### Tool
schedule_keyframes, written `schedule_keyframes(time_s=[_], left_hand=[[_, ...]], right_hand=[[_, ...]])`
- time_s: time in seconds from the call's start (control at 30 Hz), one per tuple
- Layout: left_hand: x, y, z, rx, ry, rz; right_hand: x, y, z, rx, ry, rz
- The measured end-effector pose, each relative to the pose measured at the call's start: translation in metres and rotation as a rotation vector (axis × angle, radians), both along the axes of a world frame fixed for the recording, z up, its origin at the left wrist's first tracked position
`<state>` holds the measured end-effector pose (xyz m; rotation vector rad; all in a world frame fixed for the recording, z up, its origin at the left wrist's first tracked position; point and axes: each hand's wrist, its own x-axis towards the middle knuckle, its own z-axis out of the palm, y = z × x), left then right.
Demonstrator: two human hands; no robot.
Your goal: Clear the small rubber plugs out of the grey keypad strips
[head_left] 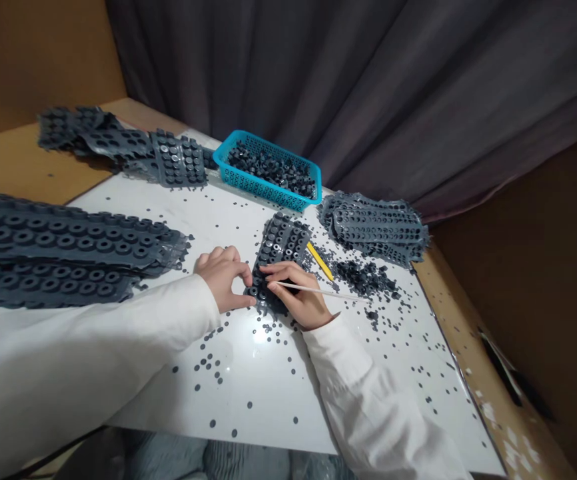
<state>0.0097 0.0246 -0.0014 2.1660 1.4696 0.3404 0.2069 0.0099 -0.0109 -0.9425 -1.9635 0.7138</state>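
Observation:
A dark grey rubber sheet with rows of round ring-like parts point(282, 241) lies on the white board in front of me. My left hand point(224, 279) is at its left edge, thumb and forefinger apart in a curve, the fingertips touching the sheet's edge. In my right hand point(298, 293) is a thin white stick point(331, 292), pinched between thumb and fingers over the sheet's lower part. The stick's tip is hidden by the fingers. A yellow tool point(320, 261) lies just right of the sheet.
A blue basket point(268, 193) of small dark parts stands at the back. Stacked sheets lie at the right point(378, 223), the left point(58, 240) and back left point(178, 160). A pile of loose dark pieces point(368, 279) and scattered small discs cover parts of the white board point(168, 413).

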Motion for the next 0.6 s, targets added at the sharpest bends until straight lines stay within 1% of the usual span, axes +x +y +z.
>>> schedule_keyframes(time_s=[0.13, 0.27, 0.47, 0.6], left_hand=[[-0.0006, -0.0003, -0.0010, 0.006, 0.002, 0.002], [-0.0007, -0.0002, -0.0010, 0.010, -0.006, 0.001], [-0.0004, 0.0003, -0.0006, 0.008, 0.006, -0.001], [-0.0002, 0.0002, -0.0002, 0.013, 0.007, 0.000]], right_hand=[[0.0008, -0.0014, 0.0029, 0.002, -0.012, 0.048], [0.0006, -0.0005, 0.0015, 0.039, -0.037, 0.076], [0.0022, 0.0028, -0.0052, 0.193, -0.104, 0.124], [0.0038, 0.0042, -0.0063, 0.271, -0.256, 0.140]])
